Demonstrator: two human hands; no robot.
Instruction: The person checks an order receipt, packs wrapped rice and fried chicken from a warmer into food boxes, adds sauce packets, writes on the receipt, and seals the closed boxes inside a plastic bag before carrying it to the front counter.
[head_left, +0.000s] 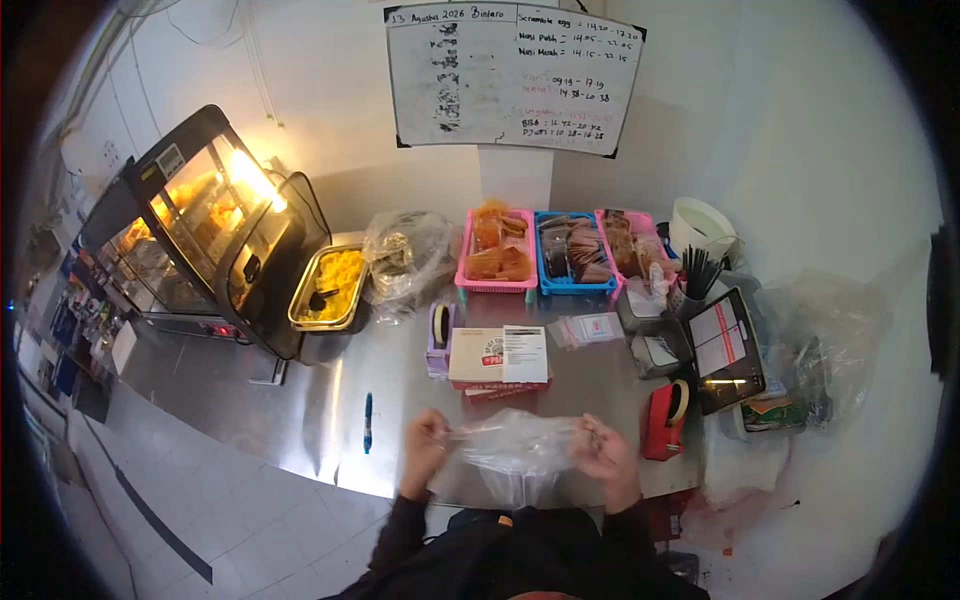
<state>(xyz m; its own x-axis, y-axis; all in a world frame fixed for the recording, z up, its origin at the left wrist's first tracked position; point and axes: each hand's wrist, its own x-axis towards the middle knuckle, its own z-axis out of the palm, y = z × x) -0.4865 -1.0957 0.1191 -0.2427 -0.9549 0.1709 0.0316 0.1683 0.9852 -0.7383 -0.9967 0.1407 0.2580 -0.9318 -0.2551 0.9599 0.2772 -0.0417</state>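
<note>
A clear plastic bag (515, 442) is stretched between my two hands above the front edge of the steel counter. My left hand (427, 445) pinches its left end, fingers closed. On the other side my right hand (603, 452) grips the bag's right end with curled fingers. Just beyond the bag lie stacked cardboard food boxes (475, 352), with a printed white slip (525, 352) on top. To the left of my left hand a blue pen (368, 423) rests on the counter.
A lit food warmer (200, 230) and a tray of yellow food (335, 285) stand left. Behind are pink (497, 285) and blue baskets (577, 288) of packets. Purple (440, 345) and red tape dispensers (663, 420) flank the boxes. A tablet (722, 350) leans at right.
</note>
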